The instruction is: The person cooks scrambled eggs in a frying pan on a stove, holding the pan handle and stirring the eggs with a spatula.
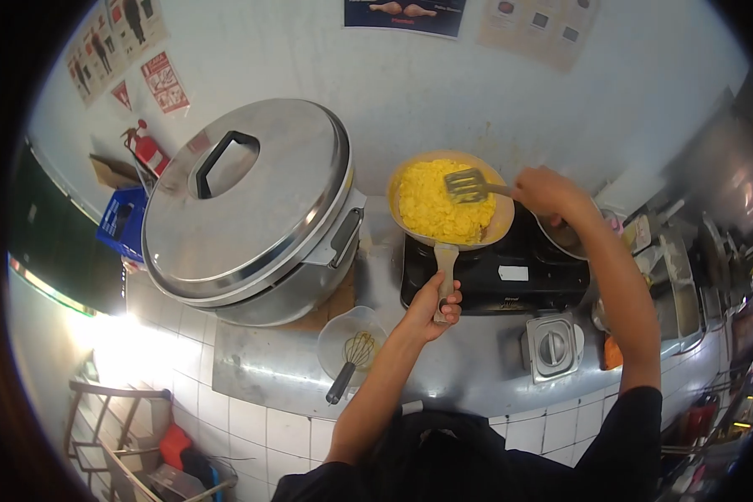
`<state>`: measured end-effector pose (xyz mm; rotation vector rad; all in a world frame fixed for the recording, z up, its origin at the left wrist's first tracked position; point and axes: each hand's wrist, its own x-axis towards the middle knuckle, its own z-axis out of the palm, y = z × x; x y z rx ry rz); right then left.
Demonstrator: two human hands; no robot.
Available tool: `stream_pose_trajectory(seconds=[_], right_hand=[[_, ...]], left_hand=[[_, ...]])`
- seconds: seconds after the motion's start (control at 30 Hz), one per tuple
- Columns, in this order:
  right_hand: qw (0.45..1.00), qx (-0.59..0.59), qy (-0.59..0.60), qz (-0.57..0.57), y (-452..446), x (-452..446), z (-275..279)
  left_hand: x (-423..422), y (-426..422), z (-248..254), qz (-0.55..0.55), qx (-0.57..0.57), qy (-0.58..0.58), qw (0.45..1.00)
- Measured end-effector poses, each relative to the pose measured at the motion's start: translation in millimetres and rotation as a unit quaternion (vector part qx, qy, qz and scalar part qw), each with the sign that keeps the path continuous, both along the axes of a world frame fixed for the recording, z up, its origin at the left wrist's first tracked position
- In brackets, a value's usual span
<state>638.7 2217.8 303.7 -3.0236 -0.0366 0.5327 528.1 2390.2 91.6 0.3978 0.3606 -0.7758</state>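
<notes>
"So, how do the person's fingers stand?"

"Well, the left hand (427,314) has its fingers wrapped around the long beige handle (446,261) of a round, pale-yellow pan (499,224), and the right hand (550,192) is closed on the grip of a grey, slotted spatula (466,186)"

"And where is the soft, bright yellow scrambled food (431,205)?"

"Inside the pan, straight ahead of the left fingers and to the left of the right ones; the spatula's blade is over its far right part, though whether it presses in, one cannot tell"

"What is under the pan?"

"A black, rectangular stove (477,290), ahead and to the right of the left fingers"

"What else is about?"

"Left of the left fingers, a clear plastic bowl (332,335) with a black-handled wire whisk (358,350) in it; farther left, a huge silver metal pot (268,192), lid on; right of them, a small lidded steel container (552,347)"
</notes>
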Motion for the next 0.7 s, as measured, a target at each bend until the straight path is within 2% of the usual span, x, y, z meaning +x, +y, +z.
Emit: stream_pose_trajectory(seconds=[0.03, 0.07, 0.13, 0.2, 0.27, 0.33, 0.43, 0.6, 0.67, 0.7], right_hand=[[1.000, -0.001, -0.028, -0.003, -13.3, -6.4, -0.7], [0.992, -0.027, -0.105, 0.056, -34.0, -6.1, -18.6], [0.949, -0.071, -0.257, 0.169, -71.1, 11.8, -82.2], [0.969, -0.058, -0.218, 0.105, -57.4, 22.2, -113.1], [0.961, -0.049, -0.255, 0.099, -49.0, 38.9, -170.6], [0.962, -0.030, -0.256, 0.088, -20.2, 22.9, -192.2], [0.957, -0.054, -0.224, 0.176, -9.8, -12.3, -166.0], [0.958, -0.090, -0.173, 0.209, -29.4, -63.3, -65.8], [0.947, -0.129, -0.194, 0.219, -26.3, -89.2, -55.2], [0.951, -0.110, -0.187, 0.219, -21.1, -91.5, -65.2]], left_hand=[[-0.4, 0.6, 2.0, 0.000, 0.000, -0.002, 1.000], [-0.8, 0.7, 2.7, -0.003, 0.002, -0.003, 1.000], [-0.2, 0.2, 2.4, -0.002, 0.002, -0.001, 1.000], [-0.2, 1.3, 2.7, -0.008, 0.008, -0.004, 1.000], [0.1, 1.2, 2.1, -0.013, 0.011, -0.011, 1.000], [2.9, 0.2, -2.3, -0.023, 0.000, -0.009, 1.000], [1.4, 1.6, -4.5, -0.011, -0.006, -0.005, 1.000], [-1.1, 2.5, -2.0, -0.006, -0.006, 0.004, 1.000], [-1.0, 1.8, -5.2, -0.007, -0.003, -0.005, 1.000], [-1.4, 1.8, -4.8, 0.000, 0.000, -0.003, 1.000]])
